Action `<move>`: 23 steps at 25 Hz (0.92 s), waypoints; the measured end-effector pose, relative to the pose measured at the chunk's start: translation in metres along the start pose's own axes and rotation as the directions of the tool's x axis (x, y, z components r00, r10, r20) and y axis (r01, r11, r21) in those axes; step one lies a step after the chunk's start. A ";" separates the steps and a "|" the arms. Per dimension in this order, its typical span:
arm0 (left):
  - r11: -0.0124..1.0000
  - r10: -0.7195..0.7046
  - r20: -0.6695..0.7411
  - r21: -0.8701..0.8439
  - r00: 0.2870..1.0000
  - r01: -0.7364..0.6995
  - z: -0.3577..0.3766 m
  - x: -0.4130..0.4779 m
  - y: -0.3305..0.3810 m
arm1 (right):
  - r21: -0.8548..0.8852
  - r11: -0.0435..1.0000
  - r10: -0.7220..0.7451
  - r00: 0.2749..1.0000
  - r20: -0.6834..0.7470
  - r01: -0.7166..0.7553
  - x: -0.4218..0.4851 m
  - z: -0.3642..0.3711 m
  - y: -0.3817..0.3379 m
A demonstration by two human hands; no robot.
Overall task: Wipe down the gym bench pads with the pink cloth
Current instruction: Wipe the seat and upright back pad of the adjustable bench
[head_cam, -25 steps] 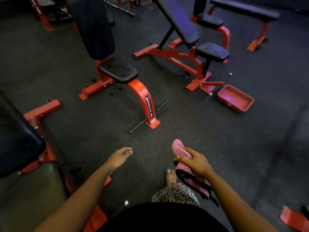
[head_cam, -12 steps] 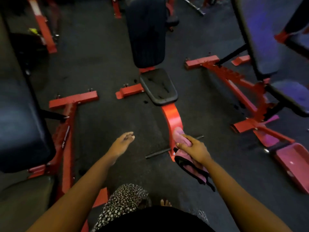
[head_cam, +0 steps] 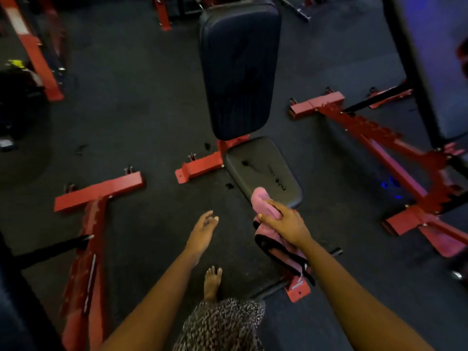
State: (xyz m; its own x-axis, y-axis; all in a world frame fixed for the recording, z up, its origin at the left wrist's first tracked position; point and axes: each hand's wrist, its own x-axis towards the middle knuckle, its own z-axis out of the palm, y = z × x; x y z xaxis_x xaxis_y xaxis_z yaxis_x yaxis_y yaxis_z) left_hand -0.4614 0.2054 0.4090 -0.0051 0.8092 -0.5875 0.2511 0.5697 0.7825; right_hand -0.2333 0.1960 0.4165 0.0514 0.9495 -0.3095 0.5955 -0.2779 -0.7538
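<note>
A red-framed bench stands straight ahead, with a tall dark back pad (head_cam: 239, 69) raised upright and a smaller dark seat pad (head_cam: 266, 165) below it. My right hand (head_cam: 285, 222) grips the pink cloth (head_cam: 263, 202), a black-edged towel whose loose end hangs under my wrist. The cloth's bunched top sits at the near edge of the seat pad; whether it touches the pad I cannot tell. My left hand (head_cam: 202, 231) hovers over the floor to the left of the seat pad, fingers apart and holding nothing.
Another red bench frame (head_cam: 96, 211) lies on the floor at left, and a third bench frame (head_cam: 395, 153) with a dark pad (head_cam: 435, 59) stands at right. The floor is dark rubber. My bare foot (head_cam: 212, 282) stands just before the bench's front foot (head_cam: 297, 290).
I have stepped closer, so the bench now fills the centre of view. My right hand with the cloth has risen from the bench's front leg to the seat pad's near edge.
</note>
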 end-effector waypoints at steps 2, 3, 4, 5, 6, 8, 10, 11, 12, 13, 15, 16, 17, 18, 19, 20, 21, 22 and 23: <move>0.994 -0.063 -0.034 -0.091 0.997 0.060 -0.001 0.069 0.017 | -0.076 0.995 0.068 0.997 -0.030 -0.070 0.050 0.004 -0.010; 0.987 -0.093 -0.060 -0.140 0.994 0.083 0.003 0.104 0.022 | -0.118 0.990 0.073 0.996 -0.055 -0.079 0.076 0.004 -0.013; 0.980 -0.117 -0.082 -0.174 0.990 0.101 0.010 0.136 0.025 | -0.168 0.984 0.054 0.996 -0.067 -0.064 0.101 0.004 -0.013; 0.976 -0.124 -0.094 -0.189 0.988 0.104 0.019 0.167 0.024 | -0.232 0.972 0.011 0.998 -0.069 -0.027 0.126 0.004 -0.011; 0.977 -0.116 -0.098 -0.192 0.988 0.095 0.030 0.194 0.023 | -0.313 0.950 -0.041 0.997 -0.060 0.021 0.148 0.003 -0.010; 0.971 -0.099 -0.109 -0.229 0.989 0.072 0.057 0.246 0.015 | -0.468 0.880 -0.112 0.993 -0.024 0.088 0.198 0.004 0.000; 0.956 -0.080 -0.144 -0.293 0.986 0.035 0.086 0.299 0.006 | -0.584 0.793 -0.234 0.972 -0.030 0.173 0.257 0.010 0.016; 0.942 -0.078 -0.177 -0.335 0.981 0.014 0.101 0.322 0.003 | -0.631 0.738 -0.327 0.945 -0.023 0.240 0.285 0.016 0.023; 0.927 -0.069 -0.220 -0.376 0.973 -0.019 0.116 0.340 0.001 | -0.667 0.679 -0.417 0.909 -0.007 0.306 0.311 0.021 0.031; 0.908 -0.046 -0.272 -0.412 0.961 -0.073 0.129 0.353 0.000 | -0.696 0.621 -0.494 0.870 0.011 0.361 0.333 0.026 0.038; 0.883 0.006 -0.393 -0.429 0.920 -0.189 0.146 0.363 0.002 | -0.744 0.530 -0.583 0.812 0.028 0.406 0.367 0.034 0.046; 0.875 0.016 -0.439 -0.429 0.899 -0.225 0.153 0.366 0.000 | -0.763 0.502 -0.593 0.804 0.038 0.406 0.381 0.040 0.051; 0.866 0.022 -0.462 -0.435 0.886 -0.249 0.157 0.369 -0.004 | -0.777 0.479 -0.584 0.809 0.066 0.408 0.393 0.050 0.055; 0.854 0.037 -0.468 -0.444 0.883 -0.271 0.159 0.372 -0.009 | -0.786 0.451 -0.566 0.817 0.114 0.423 0.400 0.063 0.059; 0.841 0.054 -0.469 -0.454 0.882 -0.293 0.161 0.374 -0.014 | -0.793 0.417 -0.550 0.818 0.168 0.444 0.404 0.077 0.063; 0.830 0.069 -0.474 -0.461 0.878 -0.314 0.162 0.375 -0.017 | -0.798 0.386 -0.546 0.812 0.207 0.463 0.405 0.091 0.067; 0.826 0.075 -0.480 -0.462 0.874 -0.324 0.162 0.376 -0.019 | -0.801 0.370 -0.550 0.806 0.219 0.471 0.406 0.100 0.068; 0.830 0.073 -0.481 -0.457 0.873 -0.321 0.161 0.377 -0.020 | -0.801 0.372 -0.557 0.803 0.213 0.470 0.409 0.105 0.069; 0.840 0.070 -0.479 -0.444 0.875 -0.311 0.161 0.377 -0.021 | -0.799 0.379 -0.575 0.795 0.193 0.468 0.412 0.105 0.069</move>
State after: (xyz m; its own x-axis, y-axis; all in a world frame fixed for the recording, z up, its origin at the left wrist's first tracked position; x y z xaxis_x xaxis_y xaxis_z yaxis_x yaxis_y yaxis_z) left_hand -0.3124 0.4757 0.1376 -0.4502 0.8170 -0.3603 -0.2174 0.2911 0.9317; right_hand -0.2553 0.5525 0.1760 -0.4563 0.8867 0.0750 0.8898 0.4552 0.0327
